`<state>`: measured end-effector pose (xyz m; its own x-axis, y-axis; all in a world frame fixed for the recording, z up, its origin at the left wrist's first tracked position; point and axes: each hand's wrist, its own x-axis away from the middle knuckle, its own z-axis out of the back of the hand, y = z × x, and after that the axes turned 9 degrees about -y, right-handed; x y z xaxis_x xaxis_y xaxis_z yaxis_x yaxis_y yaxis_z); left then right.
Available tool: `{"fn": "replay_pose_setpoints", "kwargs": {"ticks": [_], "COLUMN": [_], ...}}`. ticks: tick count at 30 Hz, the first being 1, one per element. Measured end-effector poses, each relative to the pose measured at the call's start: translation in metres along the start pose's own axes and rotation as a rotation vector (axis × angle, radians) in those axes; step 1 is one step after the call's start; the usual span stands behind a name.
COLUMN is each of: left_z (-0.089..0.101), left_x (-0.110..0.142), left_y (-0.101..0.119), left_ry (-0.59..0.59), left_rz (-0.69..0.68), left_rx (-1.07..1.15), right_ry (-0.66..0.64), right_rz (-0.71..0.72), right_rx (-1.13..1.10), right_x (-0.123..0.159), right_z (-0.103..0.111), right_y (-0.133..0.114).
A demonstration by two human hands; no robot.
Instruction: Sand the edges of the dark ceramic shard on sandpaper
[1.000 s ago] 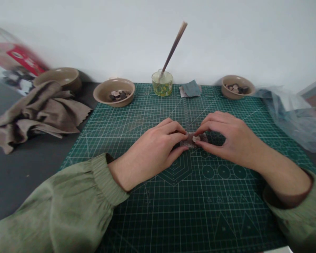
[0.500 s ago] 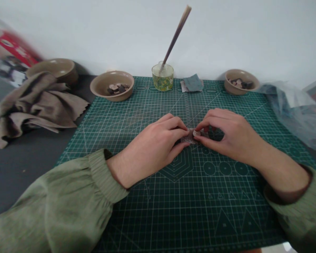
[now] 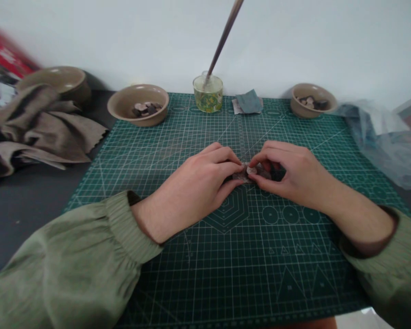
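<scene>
Evidently, a small flat mottled piece [image 3: 247,174] is being pinched between both hands, just above or on the middle of a green cutting mat [image 3: 178,151]; its material cannot be made out, and whether it touches the mat cannot be told. It is gripped from one side by the closed fingers of the left hand [image 3: 195,183] and from the other by those of the right hand [image 3: 291,173], the fingertips nearly meeting over it. Green sleeves [image 3: 65,269] are worn on both arms. Along the mat's far edge are set a tan bowl [image 3: 113,104] of dark and pale chips, a glass jar [image 3: 208,93] holding a long brush [image 3: 224,39], a folded grey-blue sheet [image 3: 249,101] and a second tan bowl [image 3: 296,103]. A crumpled taupe cloth [image 3: 44,128] lies on the dark surface [image 3: 20,219], near a third bowl [image 3: 55,80], and a clear plastic bag [image 3: 380,146] lies at the right
</scene>
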<state>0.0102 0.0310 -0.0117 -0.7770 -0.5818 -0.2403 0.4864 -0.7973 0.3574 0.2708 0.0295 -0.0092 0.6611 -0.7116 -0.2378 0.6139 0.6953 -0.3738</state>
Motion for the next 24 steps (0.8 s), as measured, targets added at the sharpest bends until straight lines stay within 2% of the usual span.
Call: {"fn": "replay_pose_setpoints", "kwargs": {"ticks": [9,24], "left_z": [-0.0015,0.0009], "left_x": [-0.0007,-0.0007], "left_y": [-0.0014,-0.0021], "left_ry": [0.023,0.023], "left_rz": [-0.002,0.009], "left_rx": [0.017,0.005], "right_ry": [0.007,0.007], "right_rz": [-0.035,0.005], "right_rx": [0.022,-0.03], "right_x": [0.0005,-0.0013], "right_z": [0.0019,-0.0021], "right_y": [0.0037,0.0027]}}
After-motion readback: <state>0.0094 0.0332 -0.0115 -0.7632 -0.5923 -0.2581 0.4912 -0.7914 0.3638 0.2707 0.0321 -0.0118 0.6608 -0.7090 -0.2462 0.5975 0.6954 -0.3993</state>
